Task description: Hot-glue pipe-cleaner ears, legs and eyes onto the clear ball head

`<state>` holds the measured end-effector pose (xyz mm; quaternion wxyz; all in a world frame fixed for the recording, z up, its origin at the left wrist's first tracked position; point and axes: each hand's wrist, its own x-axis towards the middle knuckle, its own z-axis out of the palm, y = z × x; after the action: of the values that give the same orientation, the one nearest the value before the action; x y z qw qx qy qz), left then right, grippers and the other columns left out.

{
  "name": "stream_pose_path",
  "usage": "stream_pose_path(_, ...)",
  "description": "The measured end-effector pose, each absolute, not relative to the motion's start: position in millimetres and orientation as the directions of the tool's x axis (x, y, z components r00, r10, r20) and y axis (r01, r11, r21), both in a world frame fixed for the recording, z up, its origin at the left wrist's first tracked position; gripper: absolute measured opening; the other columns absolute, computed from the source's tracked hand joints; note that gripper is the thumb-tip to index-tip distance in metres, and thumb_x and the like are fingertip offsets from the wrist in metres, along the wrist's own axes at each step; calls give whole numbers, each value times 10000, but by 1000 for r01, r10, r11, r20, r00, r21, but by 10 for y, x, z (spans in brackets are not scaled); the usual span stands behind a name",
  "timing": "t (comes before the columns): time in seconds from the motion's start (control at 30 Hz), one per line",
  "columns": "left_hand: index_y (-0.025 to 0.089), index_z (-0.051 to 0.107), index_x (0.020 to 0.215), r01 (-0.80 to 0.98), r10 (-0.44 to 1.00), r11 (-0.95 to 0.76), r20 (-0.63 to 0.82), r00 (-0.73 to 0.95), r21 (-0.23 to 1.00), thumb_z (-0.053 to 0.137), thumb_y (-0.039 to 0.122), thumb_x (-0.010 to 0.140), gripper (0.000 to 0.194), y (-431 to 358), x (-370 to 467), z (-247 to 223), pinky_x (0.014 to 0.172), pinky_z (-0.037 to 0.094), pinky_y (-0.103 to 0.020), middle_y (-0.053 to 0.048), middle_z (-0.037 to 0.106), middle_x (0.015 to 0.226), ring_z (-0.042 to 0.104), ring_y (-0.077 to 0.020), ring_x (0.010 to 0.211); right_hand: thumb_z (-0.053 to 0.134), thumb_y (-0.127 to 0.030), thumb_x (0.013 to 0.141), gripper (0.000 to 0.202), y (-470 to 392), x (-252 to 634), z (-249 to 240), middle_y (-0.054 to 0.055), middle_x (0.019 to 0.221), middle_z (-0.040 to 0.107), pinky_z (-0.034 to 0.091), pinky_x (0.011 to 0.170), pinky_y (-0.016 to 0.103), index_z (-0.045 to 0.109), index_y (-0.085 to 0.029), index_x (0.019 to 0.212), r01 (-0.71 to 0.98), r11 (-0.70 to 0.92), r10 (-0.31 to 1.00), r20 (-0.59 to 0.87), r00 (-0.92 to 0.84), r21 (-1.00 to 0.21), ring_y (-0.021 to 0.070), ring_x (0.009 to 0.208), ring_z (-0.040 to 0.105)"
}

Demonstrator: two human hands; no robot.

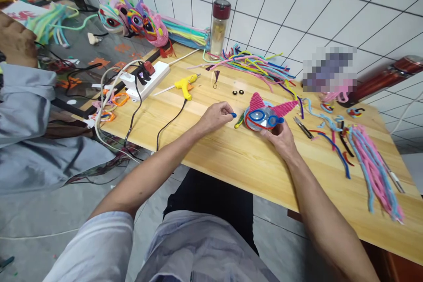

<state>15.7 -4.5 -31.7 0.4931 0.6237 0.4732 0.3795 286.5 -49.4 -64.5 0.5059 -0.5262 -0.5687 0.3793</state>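
My right hand grips the lower right side of a clear plastic craft mask with pink ridged ears, blue pipe-cleaner eye rings and a red edge. Pinched in the fingertips of my left hand is a small blue pipe-cleaner coil, held just left of the mask. Between them lies a green and yellow twisted piece, close to the mask's left side. Two black googly eyes rest on the table behind. Pliers lie right of the mask.
A yellow glue gun and a white power strip with cords are at left. Loose pipe cleaners and a glass bottle stand at the back. Pink and blue pipe cleaners lie right. Another person's hand shows at far left.
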Motion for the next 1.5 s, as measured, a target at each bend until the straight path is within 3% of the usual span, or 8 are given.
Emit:
stream_pose_path(0.2, 167, 620, 775, 148, 956, 22, -64, 285, 989, 696, 148, 793, 80, -113, 231, -259, 572, 336, -229, 54, 569, 652, 478, -90, 592, 995, -606, 637, 736, -496, 2930, -697, 92, 1372, 744, 443, 1247, 519, 658, -271, 1199, 254, 158, 982, 178, 58, -954, 340, 1368, 642)
stream_pose_path(0.4, 177, 567, 708, -103, 926, 209, -163, 340, 972, 704, 110, 762, 162, -125, 220, -326, 521, 382, -216, 50, 575, 572, 505, -67, 500, 995, -587, 653, 718, -505, 2941, -706, 86, 1372, 736, 437, 1248, 521, 653, -273, 1200, 246, 181, 979, 198, 45, -952, 339, 1381, 635)
stream_pose_path(0.53, 182, 582, 778, -218, 904, 274, -174, 390, 937, 746, 143, 726, 177, -117, 190, -351, 494, 409, -203, 57, 593, 582, 526, -71, 492, 1011, -578, 625, 747, -497, 2942, -725, 85, 1353, 741, 444, 1240, 530, 657, -276, 1210, 230, 176, 980, 193, 52, -957, 341, 1358, 647)
stream_pose_path(0.73, 186, 668, 987, -259, 896, 218, -88, 435, 941, 741, 179, 720, 277, -123, 170, -361, 445, 360, -184, 87, 582, 644, 517, -60, 489, 1009, -582, 632, 744, -485, 2965, -752, 87, 1337, 746, 442, 1238, 550, 661, -278, 1216, 244, 166, 981, 185, 56, -956, 341, 1329, 662)
stream_pose_path(1.03, 170, 665, 820, -303, 904, 151, -8, 426, 941, 681, 166, 691, 130, -153, 185, -328, 474, 347, -194, 71, 579, 638, 464, -46, 491, 1009, -583, 626, 763, -472, 2961, -753, 94, 1396, 728, 430, 1259, 535, 651, -279, 1227, 233, 181, 979, 197, 48, -955, 341, 1397, 627)
stream_pose_path(1.23, 146, 721, 890, -239, 897, 154, -34, 440, 959, 806, 211, 719, 202, -162, 185, -314, 523, 368, -204, 40, 631, 653, 509, -57, 538, 1018, -569, 608, 800, -473, 2952, -742, 96, 1414, 720, 419, 1269, 553, 650, -282, 1259, 229, 177, 979, 194, 54, -957, 349, 1400, 629)
stream_pose_path(1.5, 150, 760, 928, -262, 911, 126, -8, 411, 957, 799, 322, 781, 230, -126, 147, -368, 528, 389, -210, 19, 671, 699, 539, -70, 567, 1015, -585, 609, 774, -490, 2956, -727, 93, 1377, 741, 429, 1262, 555, 657, -278, 1223, 244, 158, 982, 178, 62, -957, 344, 1361, 654)
